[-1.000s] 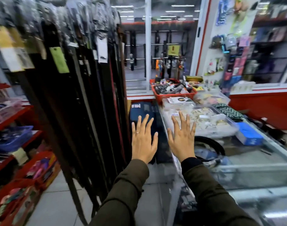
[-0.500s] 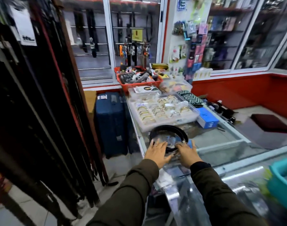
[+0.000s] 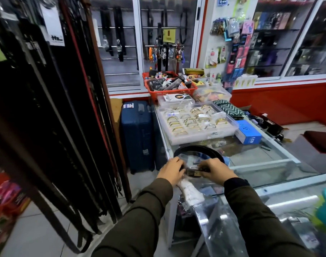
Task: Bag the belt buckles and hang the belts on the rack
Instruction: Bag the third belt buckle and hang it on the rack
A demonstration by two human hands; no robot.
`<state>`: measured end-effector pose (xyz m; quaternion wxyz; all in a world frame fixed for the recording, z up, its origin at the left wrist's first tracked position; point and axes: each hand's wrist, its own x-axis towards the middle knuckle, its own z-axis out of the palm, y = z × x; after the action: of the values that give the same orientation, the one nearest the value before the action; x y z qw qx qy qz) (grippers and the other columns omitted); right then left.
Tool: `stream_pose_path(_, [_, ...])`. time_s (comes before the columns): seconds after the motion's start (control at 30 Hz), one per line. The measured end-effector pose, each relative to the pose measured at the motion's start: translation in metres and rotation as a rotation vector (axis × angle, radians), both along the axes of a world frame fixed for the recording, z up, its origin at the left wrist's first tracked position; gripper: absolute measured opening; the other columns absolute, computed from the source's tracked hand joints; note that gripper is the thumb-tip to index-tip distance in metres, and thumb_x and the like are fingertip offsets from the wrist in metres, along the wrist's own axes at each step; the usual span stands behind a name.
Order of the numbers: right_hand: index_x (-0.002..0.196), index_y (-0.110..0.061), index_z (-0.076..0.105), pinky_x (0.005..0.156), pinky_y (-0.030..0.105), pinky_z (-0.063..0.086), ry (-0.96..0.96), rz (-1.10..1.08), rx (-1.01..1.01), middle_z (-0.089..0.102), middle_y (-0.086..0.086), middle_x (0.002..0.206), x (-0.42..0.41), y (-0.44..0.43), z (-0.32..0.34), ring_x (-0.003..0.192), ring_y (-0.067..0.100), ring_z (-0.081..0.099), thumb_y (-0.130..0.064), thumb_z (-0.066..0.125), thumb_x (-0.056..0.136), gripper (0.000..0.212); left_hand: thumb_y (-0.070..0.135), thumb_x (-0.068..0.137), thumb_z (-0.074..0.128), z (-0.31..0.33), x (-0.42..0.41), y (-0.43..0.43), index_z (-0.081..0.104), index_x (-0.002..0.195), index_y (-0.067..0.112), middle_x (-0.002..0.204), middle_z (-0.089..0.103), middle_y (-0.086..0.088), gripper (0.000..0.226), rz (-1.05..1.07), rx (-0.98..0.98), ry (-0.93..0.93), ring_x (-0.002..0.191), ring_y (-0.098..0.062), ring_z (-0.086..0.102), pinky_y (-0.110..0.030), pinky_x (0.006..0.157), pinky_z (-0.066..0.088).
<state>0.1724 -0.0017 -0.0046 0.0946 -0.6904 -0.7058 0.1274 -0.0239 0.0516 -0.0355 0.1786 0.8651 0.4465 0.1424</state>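
Note:
A black belt (image 3: 197, 148) lies coiled in a loop on the glass counter (image 3: 260, 156). Its dark buckle (image 3: 192, 172) sits at the near end of the loop, between my two hands. My left hand (image 3: 170, 170) grips the left side of the buckle. My right hand (image 3: 217, 170) holds the right side, with a small clear plastic bag (image 3: 190, 159) crinkled over the belt just beyond the fingers. A rack of many dark hanging belts (image 3: 53, 115) fills the left side.
A clear tray of gold and silver bangles (image 3: 193, 121) stands just beyond the belt, with a blue box (image 3: 248, 135) to its right and a red basket (image 3: 169, 88) behind. A blue suitcase (image 3: 137, 136) stands on the floor left of the counter. Clear plastic wrap (image 3: 219, 225) drapes the counter's near corner.
My view swung from the belt rack down to the counter. Both hands dropped from raised and spread to the coiled belt, then closed on its buckle.

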Motion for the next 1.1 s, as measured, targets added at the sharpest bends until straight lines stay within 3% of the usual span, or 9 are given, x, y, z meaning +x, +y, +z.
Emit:
stream_pose_path(0.2, [0.080,-0.015,0.073,0.071,0.041,0.057,0.137,0.085,0.069,0.076,0.004,0.075,-0.030,0.005,0.038,0.073,0.022,0.071,-0.023,0.073,0.086,0.010,0.009,0.102,0.050,0.014,-0.030,-0.007,0.067,0.119,0.009,0.128,0.057,-0.009,0.024,0.087,0.044,-0.458,0.115,-0.017,0.055,-0.029,0.103,0.043])
stream_pose_path(0.3, [0.092,-0.008,0.079,0.078,0.039,0.059,0.333,0.073,0.097,0.081,0.010,0.084,-0.051,0.008,0.053,0.079,0.018,0.077,-0.012,0.076,0.084,0.009,0.010,0.102,0.054,0.030,-0.042,-0.012,0.069,0.122,0.011,0.129,0.054,-0.009,0.024,0.253,0.036,-0.707,0.110,-0.014,0.055,-0.025,0.101,0.045])
stream_pose_path(0.47, [0.097,-0.005,0.079,0.081,0.031,0.060,0.560,0.071,0.135,0.081,0.012,0.094,-0.089,0.013,0.069,0.078,0.006,0.070,0.000,0.077,0.083,0.016,0.021,0.097,0.068,0.052,-0.066,-0.014,0.068,0.102,0.022,0.108,0.068,-0.019,0.005,0.507,-0.273,-1.155,0.097,-0.038,0.071,-0.033,0.062,0.062])
stream_pose_path(0.57, [0.092,-0.014,0.079,0.070,0.012,0.055,0.674,0.074,0.130,0.076,-0.001,0.081,-0.113,0.016,0.077,0.065,-0.005,0.066,0.000,0.078,0.083,0.017,0.023,0.091,0.075,0.069,-0.085,-0.021,0.068,0.098,0.014,0.107,0.070,-0.018,0.013,0.591,-0.429,-1.360,0.098,-0.030,0.072,-0.024,0.057,0.061])
stream_pose_path(0.67, [0.091,-0.017,0.074,0.073,0.023,0.054,0.847,0.061,0.135,0.075,0.001,0.083,-0.136,0.018,0.082,0.076,0.012,0.069,-0.007,0.083,0.081,0.017,0.019,0.090,0.076,0.082,-0.104,-0.029,0.068,0.103,0.006,0.102,0.074,-0.017,0.021,0.577,-0.454,-1.354,0.088,-0.023,0.073,-0.022,0.059,0.061])
stream_pose_path(0.83, [0.085,-0.016,0.075,0.061,0.015,0.053,1.084,0.112,0.068,0.079,-0.008,0.073,-0.165,0.014,0.091,0.069,0.001,0.073,-0.009,0.082,0.082,0.011,0.013,0.091,0.074,0.097,-0.136,-0.042,0.069,0.115,-0.007,0.100,0.074,-0.018,0.032,0.561,-0.345,-1.286,0.070,-0.004,0.072,-0.019,0.063,0.061])
stream_pose_path(0.93, [0.098,-0.017,0.081,0.081,0.031,0.058,1.097,0.177,0.119,0.082,0.003,0.097,-0.178,0.013,0.097,0.095,0.019,0.077,-0.030,0.087,0.078,0.025,0.015,0.090,0.076,0.113,-0.152,-0.047,0.070,0.114,-0.008,0.109,0.075,-0.024,0.034,0.584,-0.190,-1.274,0.082,-0.015,0.074,-0.025,0.071,0.063])
stream_pose_path(1.0, [0.100,-0.021,0.081,0.084,0.031,0.060,1.101,0.204,0.163,0.081,0.003,0.101,-0.186,0.012,0.104,0.098,0.016,0.077,-0.037,0.089,0.075,0.031,0.015,0.089,0.077,0.130,-0.160,-0.050,0.070,0.113,-0.007,0.108,0.075,-0.024,0.033,0.594,-0.116,-1.317,0.094,-0.027,0.074,-0.035,0.081,0.064])
stream_pose_path(1.1, [0.103,-0.021,0.079,0.078,0.028,0.063,1.164,0.281,0.145,0.080,0.007,0.105,-0.196,0.010,0.120,0.098,0.016,0.076,-0.025,0.087,0.078,0.026,0.012,0.089,0.076,0.163,-0.170,-0.054,0.072,0.111,-0.007,0.105,0.075,-0.023,0.029,0.582,-0.014,-1.365,0.092,-0.024,0.071,-0.037,0.084,0.063])
